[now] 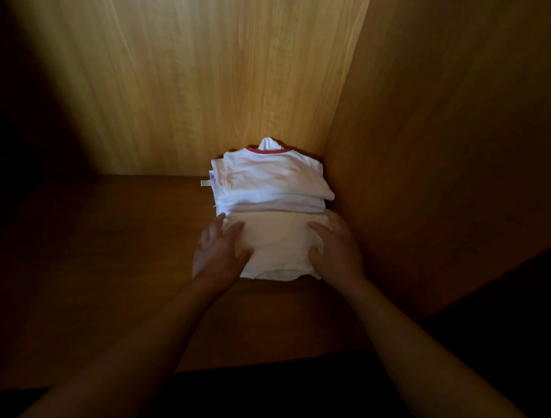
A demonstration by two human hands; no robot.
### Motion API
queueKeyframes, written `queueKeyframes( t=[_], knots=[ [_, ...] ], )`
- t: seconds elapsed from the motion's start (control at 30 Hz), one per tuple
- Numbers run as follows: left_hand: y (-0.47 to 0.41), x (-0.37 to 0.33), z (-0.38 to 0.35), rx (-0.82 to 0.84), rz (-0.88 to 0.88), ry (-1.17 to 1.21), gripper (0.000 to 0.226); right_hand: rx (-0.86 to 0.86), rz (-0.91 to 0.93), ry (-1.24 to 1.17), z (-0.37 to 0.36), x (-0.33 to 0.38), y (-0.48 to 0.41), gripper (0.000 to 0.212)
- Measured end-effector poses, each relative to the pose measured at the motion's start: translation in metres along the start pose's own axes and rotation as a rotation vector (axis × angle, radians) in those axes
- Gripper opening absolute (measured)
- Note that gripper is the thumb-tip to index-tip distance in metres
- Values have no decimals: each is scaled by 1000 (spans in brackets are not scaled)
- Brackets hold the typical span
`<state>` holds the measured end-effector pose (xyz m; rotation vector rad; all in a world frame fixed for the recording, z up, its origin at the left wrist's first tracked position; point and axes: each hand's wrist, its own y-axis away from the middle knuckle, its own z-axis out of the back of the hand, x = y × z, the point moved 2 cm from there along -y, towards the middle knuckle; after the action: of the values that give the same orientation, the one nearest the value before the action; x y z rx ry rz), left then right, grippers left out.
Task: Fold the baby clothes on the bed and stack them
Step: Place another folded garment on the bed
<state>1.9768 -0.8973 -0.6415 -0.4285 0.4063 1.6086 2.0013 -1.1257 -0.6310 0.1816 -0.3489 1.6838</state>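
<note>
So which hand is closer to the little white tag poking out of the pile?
Left. The left hand rests on the cream folded cloth, just in front of the tag. The right hand is on the cloth's other side, by the wooden wall.

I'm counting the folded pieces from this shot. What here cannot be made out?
All in the head view:
- Number of pieces in the white stack: the layers merge in glare.
- Type of the cream garment: it is folded, and the left hand and right hand cover its sides.
- Text on the tag: too small.
- Left side of the shelf: lost in shadow.
</note>
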Motion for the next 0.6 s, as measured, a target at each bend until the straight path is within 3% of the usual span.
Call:
queueKeyframes(
  t=[0.2,0.43,0.6],
  knots=[
    [19,-11,24,102,-196,-181,75,266,97,124,16,28,12,76],
    [40,-26,74,156,-150,-324,80,241,138,115,69,68,21,78],
    [68,-70,156,257,-127,-375,84,309,132,135,154,111,38,76]
  ],
)
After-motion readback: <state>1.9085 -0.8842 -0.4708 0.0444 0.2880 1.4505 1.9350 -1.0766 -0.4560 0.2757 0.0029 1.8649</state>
